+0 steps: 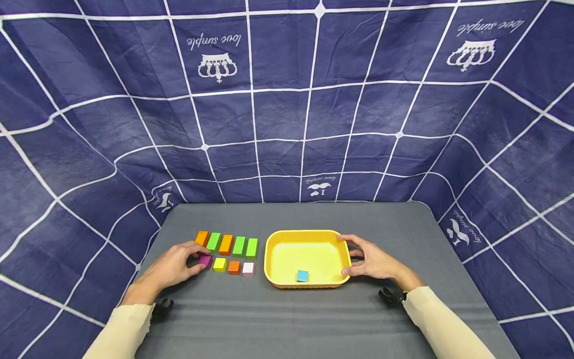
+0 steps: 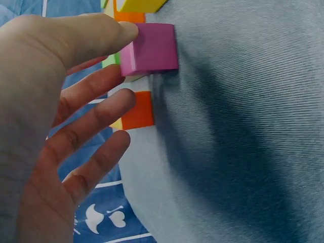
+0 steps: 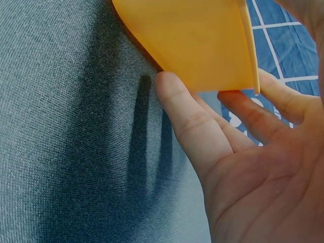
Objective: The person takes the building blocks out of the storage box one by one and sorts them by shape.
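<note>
My left hand (image 1: 177,264) is at the left end of the near row of blocks. Its thumb and forefinger pinch a purple block (image 2: 154,49), while the other fingers spread apart behind it. An orange block (image 2: 137,110) shows past those fingers in the left wrist view. My right hand (image 1: 372,259) holds the right end of a yellow plastic tub (image 1: 307,284), fingers spread along its end wall and rim. In the right wrist view, a fingertip (image 3: 169,83) lies at the tub's lower edge. Inside the tub sits a small blue block (image 1: 302,275).
Orange and green oblong blocks (image 1: 239,246) form a far row left of the tub. Nearer stand a yellow cube (image 1: 219,265), an orange cube (image 1: 234,268) and a pale pink cube (image 1: 248,269). Blue gridded cloth (image 1: 282,114) walls the grey table (image 1: 287,324).
</note>
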A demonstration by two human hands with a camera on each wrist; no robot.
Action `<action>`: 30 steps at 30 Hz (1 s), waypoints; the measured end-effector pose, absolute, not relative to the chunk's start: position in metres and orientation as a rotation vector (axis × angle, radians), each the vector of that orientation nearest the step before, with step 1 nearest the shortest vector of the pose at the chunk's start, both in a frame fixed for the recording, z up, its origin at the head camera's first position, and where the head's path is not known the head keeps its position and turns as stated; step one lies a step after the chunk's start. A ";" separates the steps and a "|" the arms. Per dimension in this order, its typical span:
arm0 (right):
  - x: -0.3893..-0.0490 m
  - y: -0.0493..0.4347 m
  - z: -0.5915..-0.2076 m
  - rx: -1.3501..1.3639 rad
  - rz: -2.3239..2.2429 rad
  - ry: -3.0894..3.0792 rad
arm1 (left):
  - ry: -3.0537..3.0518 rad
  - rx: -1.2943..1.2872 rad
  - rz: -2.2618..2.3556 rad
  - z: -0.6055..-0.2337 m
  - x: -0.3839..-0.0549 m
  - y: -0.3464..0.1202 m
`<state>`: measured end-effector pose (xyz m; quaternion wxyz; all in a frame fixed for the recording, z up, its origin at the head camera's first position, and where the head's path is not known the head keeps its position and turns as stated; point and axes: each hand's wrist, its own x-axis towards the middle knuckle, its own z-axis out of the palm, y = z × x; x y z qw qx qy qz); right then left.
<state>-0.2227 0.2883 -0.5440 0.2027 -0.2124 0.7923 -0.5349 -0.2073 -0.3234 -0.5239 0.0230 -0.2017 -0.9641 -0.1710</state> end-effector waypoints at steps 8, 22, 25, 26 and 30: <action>-0.222 0.288 -0.540 -0.603 -1.495 2.205 | -2.933 -0.582 -0.434 -0.510 -0.213 -0.314; -0.224 0.286 -0.539 -0.611 -1.477 2.216 | -2.827 -0.752 -0.377 -0.487 -0.228 -0.253; -0.224 0.286 -0.538 -0.613 -1.479 2.211 | -2.832 -0.792 -0.373 -0.484 -0.231 -0.238; -0.223 0.286 -0.538 -0.611 -1.480 2.212 | -2.823 -0.821 -0.378 -0.483 -0.232 -0.233; -0.222 0.286 -0.538 -0.608 -1.491 2.202 | -2.790 -0.914 -0.389 -0.480 -0.237 -0.213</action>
